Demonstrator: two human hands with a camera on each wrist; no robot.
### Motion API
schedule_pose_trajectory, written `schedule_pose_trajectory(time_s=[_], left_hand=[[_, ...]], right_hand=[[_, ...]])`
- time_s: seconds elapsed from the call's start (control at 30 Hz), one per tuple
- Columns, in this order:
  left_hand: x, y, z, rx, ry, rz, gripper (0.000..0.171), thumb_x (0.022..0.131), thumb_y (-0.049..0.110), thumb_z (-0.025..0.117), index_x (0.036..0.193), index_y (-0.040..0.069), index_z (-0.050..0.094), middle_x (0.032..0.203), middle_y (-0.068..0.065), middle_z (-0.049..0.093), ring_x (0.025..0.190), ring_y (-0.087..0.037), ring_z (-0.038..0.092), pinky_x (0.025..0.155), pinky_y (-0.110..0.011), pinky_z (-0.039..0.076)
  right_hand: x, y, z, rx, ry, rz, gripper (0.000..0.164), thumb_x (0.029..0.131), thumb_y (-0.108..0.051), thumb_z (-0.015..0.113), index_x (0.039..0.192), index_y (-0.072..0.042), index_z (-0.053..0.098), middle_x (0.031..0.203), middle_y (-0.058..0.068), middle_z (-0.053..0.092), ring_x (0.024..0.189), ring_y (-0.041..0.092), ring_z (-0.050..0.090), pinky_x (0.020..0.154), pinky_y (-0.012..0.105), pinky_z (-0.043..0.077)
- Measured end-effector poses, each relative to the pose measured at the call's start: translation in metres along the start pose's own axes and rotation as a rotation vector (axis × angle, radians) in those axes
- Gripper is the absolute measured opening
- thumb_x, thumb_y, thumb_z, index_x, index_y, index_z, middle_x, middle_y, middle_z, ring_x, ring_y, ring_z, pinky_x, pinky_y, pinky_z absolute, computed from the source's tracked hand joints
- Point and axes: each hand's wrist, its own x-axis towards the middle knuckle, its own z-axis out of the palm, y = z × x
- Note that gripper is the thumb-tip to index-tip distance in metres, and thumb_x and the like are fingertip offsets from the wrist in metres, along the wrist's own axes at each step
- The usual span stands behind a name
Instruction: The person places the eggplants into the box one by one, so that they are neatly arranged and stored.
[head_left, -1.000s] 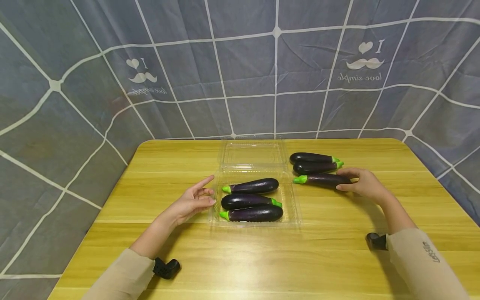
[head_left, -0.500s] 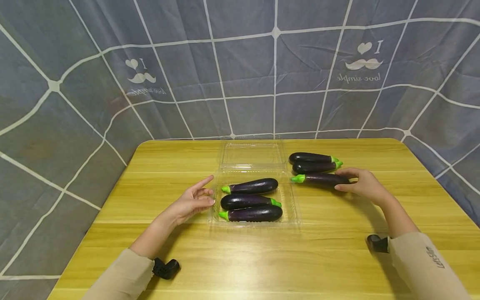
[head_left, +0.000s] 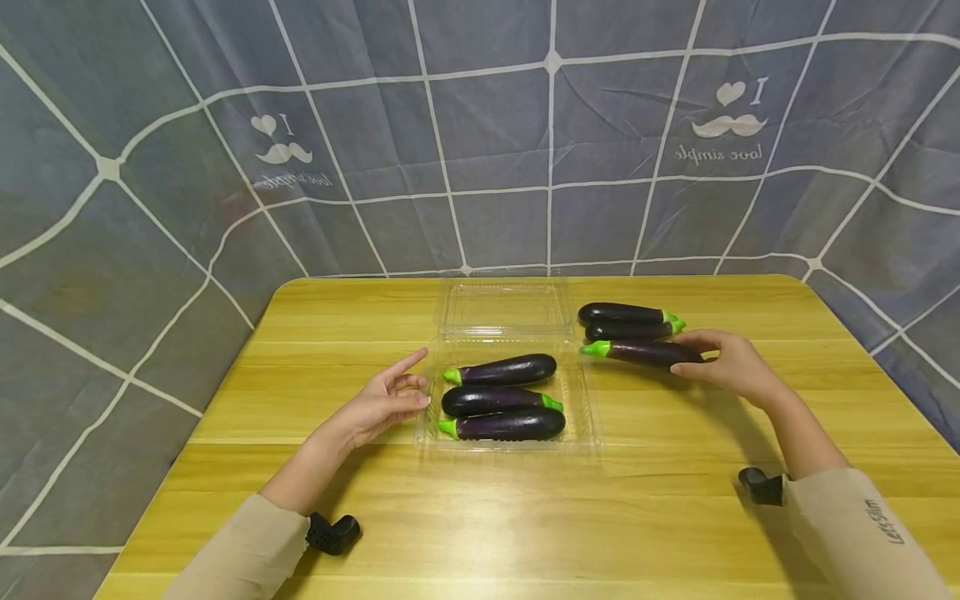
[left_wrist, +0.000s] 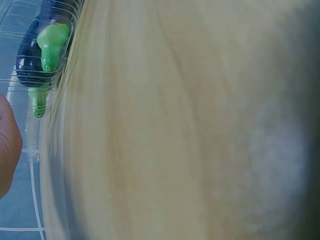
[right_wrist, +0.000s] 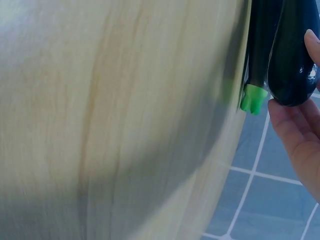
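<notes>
My right hand pinches the thick end of a dark purple eggplant between thumb and fingers. Its green stem points left, toward the clear plastic box. In the right wrist view, this eggplant hangs off the wooden surface, its rounded end in the fingers. Three eggplants lie inside the box; the middle one has its stem to the right, the front eggplant and back eggplant to the left. At the box's left rim rests my left hand, index finger extended, thumb at the edge.
Two more eggplants lie side by side behind the held one, stems to the right. The box's hinged lid lies folded back toward the grey curtain. All stand on a wooden table.
My right hand has raised the eggplant slightly and shifted it a little left, so it now overlaps the pair behind it more closely. The left hand has stayed at the box.
</notes>
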Motion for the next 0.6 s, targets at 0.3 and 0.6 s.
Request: schedule_pose_trajectory(time_s=[0.3, 0.6], left_hand=[[0.001, 0.000, -0.001, 0.004, 0.004, -0.005, 0.080, 0.087, -0.008, 0.057, 0.151, 0.014, 0.014, 0.104, -0.003, 0.046, 0.080, -0.008, 0.055, 0.074, -0.019, 0.050], [-0.001, -0.001, -0.001, 0.013, -0.001, 0.003, 0.081, 0.086, -0.007, 0.058, 0.151, 0.014, 0.014, 0.103, -0.002, 0.046, 0.080, -0.008, 0.054, 0.074, -0.020, 0.049]], right_hand=[[-0.001, -0.004, -0.006, -0.009, 0.017, 0.008, 0.053, 0.082, -0.022, 0.073, 0.123, 0.006, 0.055, 0.118, 0.025, 0.056, 0.109, 0.036, 0.050, 0.078, 0.027, 0.051], [-0.005, -0.013, -0.014, -0.038, 0.031, 0.030, 0.055, 0.083, -0.028, 0.072, 0.124, 0.004, 0.055, 0.117, 0.026, 0.056, 0.106, 0.039, 0.051, 0.076, 0.035, 0.051]])
